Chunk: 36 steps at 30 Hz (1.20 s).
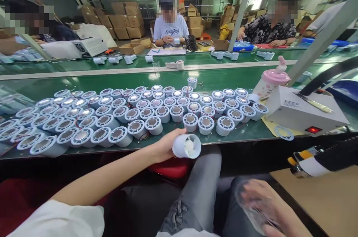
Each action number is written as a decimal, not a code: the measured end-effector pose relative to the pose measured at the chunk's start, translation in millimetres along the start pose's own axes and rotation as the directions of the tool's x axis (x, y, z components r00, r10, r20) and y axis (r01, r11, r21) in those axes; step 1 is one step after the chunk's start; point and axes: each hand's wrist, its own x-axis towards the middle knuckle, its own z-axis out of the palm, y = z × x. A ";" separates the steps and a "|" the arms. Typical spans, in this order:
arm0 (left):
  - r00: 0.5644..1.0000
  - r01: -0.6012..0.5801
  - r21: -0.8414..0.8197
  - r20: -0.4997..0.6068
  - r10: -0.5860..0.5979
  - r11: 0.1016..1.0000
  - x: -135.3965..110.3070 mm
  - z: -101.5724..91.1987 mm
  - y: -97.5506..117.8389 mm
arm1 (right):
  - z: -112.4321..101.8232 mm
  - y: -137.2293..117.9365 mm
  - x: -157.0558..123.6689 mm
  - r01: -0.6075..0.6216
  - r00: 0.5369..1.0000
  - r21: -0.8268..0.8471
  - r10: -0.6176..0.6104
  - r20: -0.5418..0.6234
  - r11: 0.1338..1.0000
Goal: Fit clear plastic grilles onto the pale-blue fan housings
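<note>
My left hand (165, 147) is closed around a light-blue round fan unit (179, 147) just off the table's near edge. The unit's open end faces right and towards me, showing a white fan with blades inside. Low on the right, over my thigh, my right hand (264, 201) is smeared by motion. A clear, shiny outline shows around its fingers, but I cannot make out what it is. Beyond my left hand stand several rows of similar light-blue fan units (153, 124), with silver discs on top and thin red wires between some of them.
A grey box device (304, 112) with a lit red switch stands right, near a pink-lidded cup (270, 82) and a loose light-blue ring (283, 133). A black hose tool (321, 160) lies below. Across the green conveyor (112, 76), several people work.
</note>
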 end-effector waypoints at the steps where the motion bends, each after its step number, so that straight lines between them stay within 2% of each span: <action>1: 0.994 0.056 0.000 0.093 -0.056 0.998 4.2 15.5 -6.7 | 8.6 -12.2 5.7 0.076 0.997 -0.130 -0.076 0.006 0.989; 3: 0.945 0.163 0.008 0.285 -0.158 0.987 11.5 41.5 -14.4 | 22.9 -32.5 21.0 0.157 0.979 -0.387 -0.194 -0.057 0.909; 5: 0.871 0.224 0.050 0.438 -0.223 0.973 16.4 58.7 -14.9 | 31.2 -43.5 36.7 0.167 0.963 -0.594 -0.260 -0.074 0.787; 7: 0.817 0.228 0.101 0.522 -0.247 0.968 19.2 67.8 -10.7 | 33.6 -46.0 47.2 0.129 0.963 -0.722 -0.258 -0.070 0.679; 9: 0.803 0.191 0.147 0.545 -0.240 0.971 19.8 71.3 -5.1 | 32.1 -43.9 50.7 0.068 0.978 -0.760 -0.195 -0.078 0.646; 11: 0.850 0.022 0.224 0.509 -0.136 0.974 18.0 72.4 -0.5 | 28.7 -41.3 49.0 0.013 0.991 -0.715 -0.104 -0.084 0.699; 14: 0.912 -0.276 0.374 0.391 0.120 0.885 12.3 73.7 1.5 | 23.5 -40.6 43.5 -0.072 0.997 -0.491 0.059 -0.042 0.868; 16: 0.927 -0.329 0.393 0.306 0.215 0.859 9.1 75.2 -2.1 | 21.1 -42.3 41.2 -0.148 0.988 -0.262 0.154 0.000 0.954; 18: 0.930 -0.347 0.358 0.250 0.269 0.867 8.2 77.0 -9.5 | 19.6 -43.9 40.5 -0.204 0.979 -0.068 0.204 -0.006 0.977; 21: 0.898 -0.432 0.341 0.245 0.365 0.835 10.6 79.3 -23.8 | 18.2 -42.6 41.4 -0.242 0.962 0.087 0.250 -0.104 0.966; 25: 0.831 -0.537 0.307 0.351 0.431 0.786 13.2 81.7 -35.4 | 15.7 -33.6 42.1 -0.305 0.917 0.349 0.373 -0.144 0.886; 27: 0.826 -0.513 0.237 0.397 0.400 0.825 12.1 82.9 -35.6 | 13.7 -29.1 41.6 -0.332 0.885 0.511 0.450 -0.124 0.793; 29: 0.844 -0.434 0.142 0.409 0.347 0.890 9.8 84.3 -33.5 | 11.5 -26.4 40.2 -0.321 0.874 0.618 0.475 -0.098 0.717; 30: 0.856 -0.381 0.090 0.410 0.315 0.920 8.5 85.1 -32.3 | 10.7 -26.0 39.0 -0.296 0.890 0.630 0.447 -0.091 0.718; 32: 0.875 -0.286 -0.013 0.405 0.266 0.958 6.1 86.5 -30.6 | 10.1 -26.4 35.5 -0.212 0.945 0.523 0.309 -0.105 0.825; 34: 0.893 -0.201 -0.080 0.394 0.216 0.976 4.2 87.5 -30.1 | 10.9 -27.4 30.7 -0.092 0.982 0.284 0.134 -0.134 0.955; 36: 0.902 -0.141 -0.104 0.395 0.171 0.984 2.7 87.8 -29.9 | 12.4 -28.0 25.5 -0.013 0.987 0.074 0.025 -0.157 0.997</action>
